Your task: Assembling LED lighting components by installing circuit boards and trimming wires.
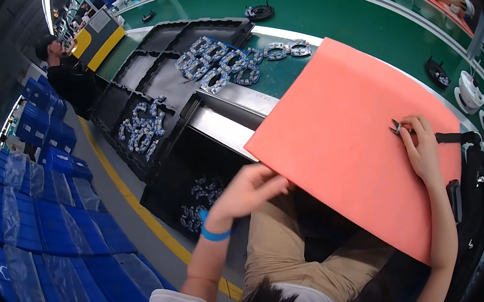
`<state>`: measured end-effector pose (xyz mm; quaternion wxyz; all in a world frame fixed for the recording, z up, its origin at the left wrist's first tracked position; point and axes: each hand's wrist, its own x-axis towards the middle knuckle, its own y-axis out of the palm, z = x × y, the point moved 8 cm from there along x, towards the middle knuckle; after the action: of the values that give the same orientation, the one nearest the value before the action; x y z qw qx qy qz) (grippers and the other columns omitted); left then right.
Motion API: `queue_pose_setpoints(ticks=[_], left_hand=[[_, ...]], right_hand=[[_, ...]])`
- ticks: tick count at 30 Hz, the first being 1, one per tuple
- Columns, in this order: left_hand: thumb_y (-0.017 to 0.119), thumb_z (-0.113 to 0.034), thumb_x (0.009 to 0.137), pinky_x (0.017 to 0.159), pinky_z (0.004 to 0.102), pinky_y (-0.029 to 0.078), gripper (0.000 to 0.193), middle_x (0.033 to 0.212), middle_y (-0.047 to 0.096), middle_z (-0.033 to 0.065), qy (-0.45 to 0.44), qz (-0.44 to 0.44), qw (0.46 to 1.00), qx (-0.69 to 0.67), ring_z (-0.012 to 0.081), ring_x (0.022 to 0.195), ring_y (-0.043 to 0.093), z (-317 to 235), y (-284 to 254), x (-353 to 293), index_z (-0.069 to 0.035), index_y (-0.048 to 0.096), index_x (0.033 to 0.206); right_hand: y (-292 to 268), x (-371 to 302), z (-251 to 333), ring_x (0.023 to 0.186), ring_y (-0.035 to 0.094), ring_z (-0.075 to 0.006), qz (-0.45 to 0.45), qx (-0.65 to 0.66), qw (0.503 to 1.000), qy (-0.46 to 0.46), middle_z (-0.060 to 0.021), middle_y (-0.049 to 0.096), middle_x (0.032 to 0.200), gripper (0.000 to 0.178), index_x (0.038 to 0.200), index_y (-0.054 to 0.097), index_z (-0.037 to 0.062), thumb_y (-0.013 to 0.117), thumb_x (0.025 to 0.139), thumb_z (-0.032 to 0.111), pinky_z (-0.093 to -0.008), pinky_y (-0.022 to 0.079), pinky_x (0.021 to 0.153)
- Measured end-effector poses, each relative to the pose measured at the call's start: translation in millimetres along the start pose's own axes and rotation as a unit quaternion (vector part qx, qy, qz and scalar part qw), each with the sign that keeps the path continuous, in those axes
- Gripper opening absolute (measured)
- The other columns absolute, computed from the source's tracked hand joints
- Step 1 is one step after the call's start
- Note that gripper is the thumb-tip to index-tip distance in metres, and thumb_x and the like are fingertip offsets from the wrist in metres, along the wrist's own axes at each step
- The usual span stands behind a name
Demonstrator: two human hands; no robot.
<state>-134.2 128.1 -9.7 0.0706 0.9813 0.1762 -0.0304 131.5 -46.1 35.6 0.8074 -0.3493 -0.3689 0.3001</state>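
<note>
My right hand (422,145) holds a small pair of side cutters (396,128), its jaws apart and pointing left over the salmon-coloured mat (335,134). Most of the handles are hidden in the fingers. At the mat's near left edge hovers my left hand (251,192), with a blue wristband (215,233) on the wrist. Its fingers are loosely bent and apart, and nothing shows in them. Beyond it lies a heap of ring-shaped circuit boards (212,62), blue with white parts, partly on a black tray. Several more rings (287,50) lie beside the mat's far left corner.
Below my left hand is a black bin (166,189) with more board pieces. A compartmented black tray (140,67) stands at the far left. Behind the mat runs a green conveyor (297,10) carrying black and white parts. Blue crates (55,244) line the left; co-workers sit farther off.
</note>
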Motion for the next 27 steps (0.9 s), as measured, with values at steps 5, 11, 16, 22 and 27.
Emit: queue_pose_setpoints(ticks=[5,11,16,22,27], left_hand=[[0.06,-0.023,0.085,0.055,0.0202,0.042,0.028,0.063,0.059,0.0031,-0.02,-0.044,0.946,0.319,0.0038,0.06,0.052,-61,-48,9,0.004,0.062,0.076],[0.065,-0.026,0.079,0.058,0.0305,0.044,0.027,0.071,0.06,0.0115,0.104,-0.314,0.806,0.49,0.0184,0.065,0.057,-119,-101,49,0.0,0.06,0.079],[0.071,-0.025,0.067,0.081,0.0387,0.042,0.047,0.105,0.052,0.0171,0.159,-0.334,0.519,0.77,0.0322,0.103,0.048,-105,-126,103,-0.005,0.054,0.105],[0.06,-0.005,0.07,0.066,0.04,0.05,0.019,0.086,0.061,0.01,0.054,-0.263,0.496,0.826,0.028,0.082,0.061,-105,-137,130,-0.006,0.054,0.088],[0.05,0.007,0.072,0.067,0.0404,0.049,0.025,0.085,0.061,0.0123,0.268,-0.32,0.534,0.735,0.0322,0.081,0.059,-173,-116,66,-0.003,0.055,0.094]], right_hand=[[1,0,-1,0.086,0.051,-0.0253,-0.01,0.008,1.0,-0.008,-0.011,0.052,0.093,0.011,0.091,0.053,-0.0013,0.054,0.082,0.005,-0.0326,0.041,0.077],[-5,-4,-7,0.086,0.052,-0.0253,-0.021,0.01,1.0,-0.005,-0.0113,0.051,0.091,0.011,0.089,0.053,-0.0017,0.055,0.08,0.005,-0.0328,0.041,0.077],[1,0,-8,0.086,0.054,-0.025,-0.014,0.047,0.999,0.004,-0.0115,0.052,0.091,0.011,0.087,0.055,-0.0015,0.056,0.079,0.006,-0.0336,0.042,0.077],[-3,-1,-9,0.086,0.053,-0.0261,-0.022,0.016,0.999,-0.018,-0.0107,0.053,0.09,0.011,0.087,0.056,0.0001,0.057,0.08,0.009,-0.0353,0.041,0.077],[-24,1,8,0.084,0.056,-0.0252,-0.094,0.01,0.993,-0.063,-0.0106,0.057,0.09,0.014,0.089,0.057,0.001,0.057,0.082,0.013,-0.0338,0.043,0.074]])
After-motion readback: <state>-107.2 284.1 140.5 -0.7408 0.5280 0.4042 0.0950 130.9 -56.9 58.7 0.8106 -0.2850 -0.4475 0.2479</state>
